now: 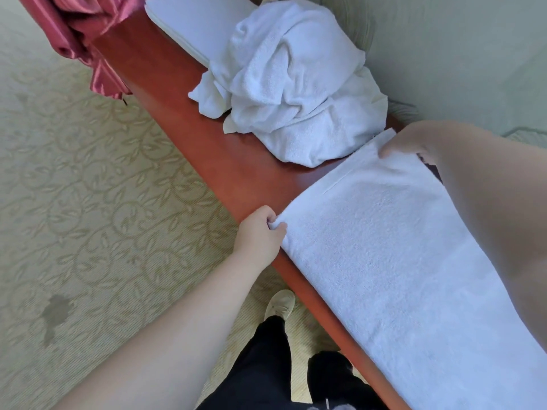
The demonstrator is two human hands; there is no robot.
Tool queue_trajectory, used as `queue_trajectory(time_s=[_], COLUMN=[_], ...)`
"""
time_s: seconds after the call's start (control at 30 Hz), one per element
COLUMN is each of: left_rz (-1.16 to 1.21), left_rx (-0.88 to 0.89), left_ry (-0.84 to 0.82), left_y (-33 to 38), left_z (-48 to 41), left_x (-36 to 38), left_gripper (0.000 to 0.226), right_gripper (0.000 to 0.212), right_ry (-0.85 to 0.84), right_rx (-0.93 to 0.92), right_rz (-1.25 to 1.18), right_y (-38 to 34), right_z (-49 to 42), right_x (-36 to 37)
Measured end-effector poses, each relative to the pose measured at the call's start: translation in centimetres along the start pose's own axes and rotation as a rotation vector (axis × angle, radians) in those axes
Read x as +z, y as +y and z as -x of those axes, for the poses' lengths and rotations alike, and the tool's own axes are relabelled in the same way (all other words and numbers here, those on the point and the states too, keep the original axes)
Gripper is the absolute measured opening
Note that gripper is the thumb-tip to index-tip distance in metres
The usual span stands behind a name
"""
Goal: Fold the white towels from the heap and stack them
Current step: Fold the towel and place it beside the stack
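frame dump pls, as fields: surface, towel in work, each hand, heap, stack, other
surface: long red-brown wooden tabletop
towel in work: flat white terry towel, spread along the tabletop
left hand: fingers pinch the towel's corner at the table's front edge
right hand: holds the corner on the far side
heap: crumpled white towels, just beyond the flat towel
stack: folded white pile, behind the heap
other: red satin cloth; patterned carpet

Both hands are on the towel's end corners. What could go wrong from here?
1. The flat towel lies right along the front edge of the wooden table, where the left hand pinches its corner; a pull could drag it onto the carpet.
2. The heap sits just past the right hand, so the fold could snag it.
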State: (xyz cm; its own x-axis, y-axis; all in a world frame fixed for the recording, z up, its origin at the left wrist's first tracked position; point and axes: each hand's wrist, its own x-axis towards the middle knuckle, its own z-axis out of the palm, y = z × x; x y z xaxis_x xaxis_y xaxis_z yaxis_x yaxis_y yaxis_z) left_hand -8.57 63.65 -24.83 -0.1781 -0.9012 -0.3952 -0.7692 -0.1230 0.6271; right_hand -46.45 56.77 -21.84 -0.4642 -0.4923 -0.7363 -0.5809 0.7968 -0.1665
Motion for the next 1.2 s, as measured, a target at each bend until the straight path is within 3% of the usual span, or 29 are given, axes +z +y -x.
queue_trajectory(time_s=[0.07, 0.13, 0.23, 0.4, 0.53, 0.67, 0.73, 0.87, 0.97, 1.03, 1.13, 1.2], left_rz=[0.103, 0.219, 0.266, 0.396, 0.523, 0.389, 0.266, -0.017, -0.329, -0.447, -0.558, -0.582], left_rx=[-0.081, -0.22, -0.297, -0.367, -0.326, -0.095, 0.045, 0.441, 0.803, 0.951, 1.059, 1.052], left_ry=[-0.023, -0.109, -0.156, -0.171, -0.266, -0.258, -0.201, -0.206, -0.149, -0.152, -0.215, -0.224], left_y=[0.2, 0.2, 0.3, 1.7, 4.3, 7.1, 8.2, 8.8, 7.1, 6.1, 5.2, 5.3], left_z=[0.0, 0.2, 0.4, 1.9, 4.6, 8.6, 11.3, 16.1, 17.6, 18.1, 18.2, 18.6], left_x=[-0.2, -0.1, -0.1, -0.9, -1.8, -2.2, -1.5, 1.4, 5.1, 7.7, 10.9, 12.0], left_gripper=[0.022, 0.039, 0.041, 0.025, 0.018, 0.017, 0.014, 0.03, 0.028, 0.026, 0.033, 0.034], right_gripper=[0.09, 0.07, 0.028, 0.005, 0.03, 0.004, 0.01, 0.025, 0.026, 0.022, 0.083, 0.1], right_ry=[0.025, 0.1, 0.207, 0.269, 0.172, 0.012, -0.093, -0.279, -0.38, -0.451, -0.422, -0.351], right_rx=[-0.034, -0.098, -0.252, -0.369, -0.306, -0.311, -0.324, -0.293, -0.205, -0.154, -0.113, -0.08], right_rz=[-0.031, 0.023, 0.217, 0.078, -0.284, -0.484, -0.584, -0.868, -0.998, -1.057, -0.924, -0.827], right_y=[1.1, 0.7, -0.5, 0.9, 4.2, 8.7, 11.6, 18.1, 22.7, 24.6, 25.9, 25.3], right_z=[-3.3, -1.8, 2.0, 4.5, 5.7, 7.8, 8.7, 9.7, 9.9, 9.7, 8.5, 8.4], right_x=[-0.1, -0.3, -0.5, -1.5, -2.6, -3.9, -4.4, -4.1, -2.9, -2.0, 0.4, 2.3])
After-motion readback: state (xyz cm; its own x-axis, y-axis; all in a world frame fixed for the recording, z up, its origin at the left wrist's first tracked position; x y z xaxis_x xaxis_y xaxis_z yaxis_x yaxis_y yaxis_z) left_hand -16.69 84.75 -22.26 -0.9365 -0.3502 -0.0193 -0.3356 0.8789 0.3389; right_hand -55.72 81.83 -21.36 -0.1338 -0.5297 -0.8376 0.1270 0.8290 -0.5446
